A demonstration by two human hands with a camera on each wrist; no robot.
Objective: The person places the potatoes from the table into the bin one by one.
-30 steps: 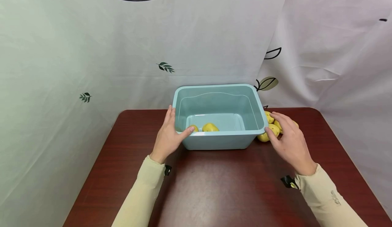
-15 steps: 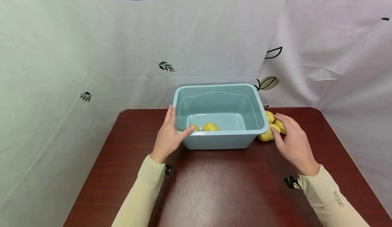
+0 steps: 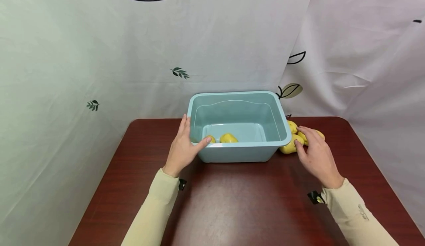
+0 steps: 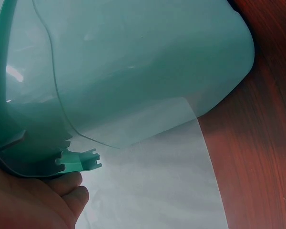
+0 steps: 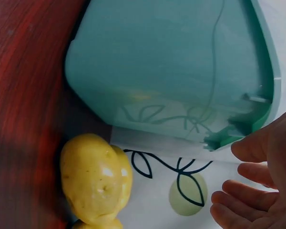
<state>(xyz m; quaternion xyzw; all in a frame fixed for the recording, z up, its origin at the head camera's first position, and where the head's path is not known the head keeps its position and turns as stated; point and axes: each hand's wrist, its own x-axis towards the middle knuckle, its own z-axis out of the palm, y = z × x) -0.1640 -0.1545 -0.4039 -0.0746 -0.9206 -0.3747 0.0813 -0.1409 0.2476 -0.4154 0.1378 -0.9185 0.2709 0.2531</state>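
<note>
A light blue plastic basin [image 3: 232, 153] stands on the table with two yellow potatoes [image 3: 228, 138] visible inside, one mostly behind the front wall. My left hand [image 3: 182, 148] holds the basin's front left corner, thumb over the front rim and fingers along the left side. In the left wrist view, fingertips [image 4: 75, 191] sit under the rim. My right hand [image 3: 317, 153] is apart from the basin's front right corner, its fingers loosely bent with nothing between them. Several yellow potatoes [image 3: 288, 147] lie beside the basin's right wall, some partly behind that hand.
The dark red wooden table [image 3: 232, 201] extends toward me and to both sides. A pale cloth [image 3: 232, 47] with leaf prints hangs right behind the basin and around the table's sides.
My right hand has come away from the basin's front right corner, moving slightly to the right. The left hand, basin and potatoes have stayed put.
</note>
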